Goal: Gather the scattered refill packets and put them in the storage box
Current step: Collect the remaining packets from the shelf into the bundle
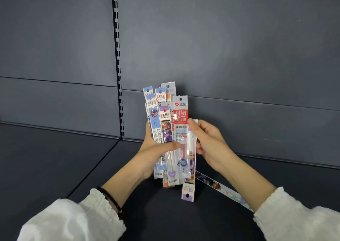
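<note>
Left hand (156, 148) grips a fanned bundle of slim clear-plastic refill packets (166, 130), upright, above the dark grey metal shelf deck (46, 158). Its thumb lies across the front of the bundle and its fingers wrap behind; only the fingertips show at the bundle's left edge.

Right hand (211, 141) is on the bundle's right edge. Its thumb presses on the front near the top of the outermost packet, and its fingers are curled behind, so it's a pinch.

Front of the bundle: red-and-white packet with a heart logo (181, 119), header up. Left of it are blue- and purple-headed packets with printed picture cards. Header ends are staggered, not aligned.

One clear packet with a lilac header card (187, 193) sits inverted at the right edge, header down, hanging below the rest of the bundle.

One long printed picture-strip packet (220, 187) lies flat on the deck, apart from the bundle, running diagonally under the right forearm; the far end is hidden by the sleeve.

Behind: dark grey back panel (220, 47) and a black slotted upright (117, 57). Both arms wear white knit sleeves, with a thin black bracelet (110, 198) on the left wrist.
</note>
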A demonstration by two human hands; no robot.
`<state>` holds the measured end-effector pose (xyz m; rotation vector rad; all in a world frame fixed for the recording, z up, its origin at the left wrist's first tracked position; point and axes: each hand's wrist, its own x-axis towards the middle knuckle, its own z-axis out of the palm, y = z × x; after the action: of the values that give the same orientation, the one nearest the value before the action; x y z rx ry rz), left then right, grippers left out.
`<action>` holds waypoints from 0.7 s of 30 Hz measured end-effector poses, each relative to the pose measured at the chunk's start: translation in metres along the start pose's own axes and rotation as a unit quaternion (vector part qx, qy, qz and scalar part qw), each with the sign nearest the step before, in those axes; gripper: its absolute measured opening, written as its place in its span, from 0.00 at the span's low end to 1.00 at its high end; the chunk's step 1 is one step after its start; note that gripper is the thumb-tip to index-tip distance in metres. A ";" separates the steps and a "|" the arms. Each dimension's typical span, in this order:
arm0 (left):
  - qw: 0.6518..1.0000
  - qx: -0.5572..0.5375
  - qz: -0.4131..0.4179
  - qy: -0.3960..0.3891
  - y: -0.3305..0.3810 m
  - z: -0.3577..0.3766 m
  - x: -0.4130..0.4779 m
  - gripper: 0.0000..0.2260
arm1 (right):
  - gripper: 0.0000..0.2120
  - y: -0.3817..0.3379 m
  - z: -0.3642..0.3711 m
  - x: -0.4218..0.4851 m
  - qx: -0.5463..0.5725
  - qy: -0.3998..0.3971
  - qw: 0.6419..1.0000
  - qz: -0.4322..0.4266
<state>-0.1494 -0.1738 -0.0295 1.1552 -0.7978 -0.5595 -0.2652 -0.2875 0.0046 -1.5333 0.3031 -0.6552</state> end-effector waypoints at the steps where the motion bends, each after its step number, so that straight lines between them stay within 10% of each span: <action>1: 1.000 -0.007 -0.005 0.005 0.000 -0.002 0.001 0.37 | 0.18 0.000 -0.004 0.002 0.006 0.000 1.000 0.003; 13: 0.990 -0.074 -0.024 0.121 -0.004 -0.013 0.010 0.34 | 0.05 -0.005 -0.043 0.022 0.339 0.190 0.921 0.023; 21: 0.990 -0.069 -0.010 0.121 -0.004 -0.008 0.009 0.35 | 0.04 0.012 -0.008 0.005 0.122 0.059 0.991 0.021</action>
<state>-0.1377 -0.1768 -0.0326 1.0803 -0.5318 -0.4733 -0.2632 -0.2978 -0.0061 -1.2542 0.3315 -0.7229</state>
